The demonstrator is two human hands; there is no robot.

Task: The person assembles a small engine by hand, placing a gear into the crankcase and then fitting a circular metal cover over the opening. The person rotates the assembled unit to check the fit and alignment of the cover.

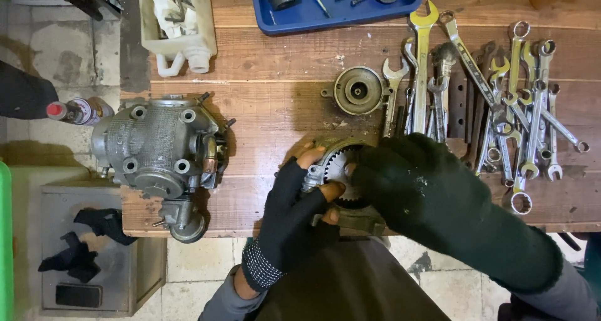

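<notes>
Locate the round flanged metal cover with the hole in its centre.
The round flanged cover lies on the wooden workbench, just left of the pile of spanners and below the blue tray, beyond both gloved hands.

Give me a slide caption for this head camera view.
Two gloved hands, left and right, grip a toothed metal ring on a wooden bench, between an engine housing and spanners.

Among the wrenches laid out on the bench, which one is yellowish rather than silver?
The long open-ended wrench at the pile's left side, its jaw beside the blue tray; the others are plain silver steel.
</notes>
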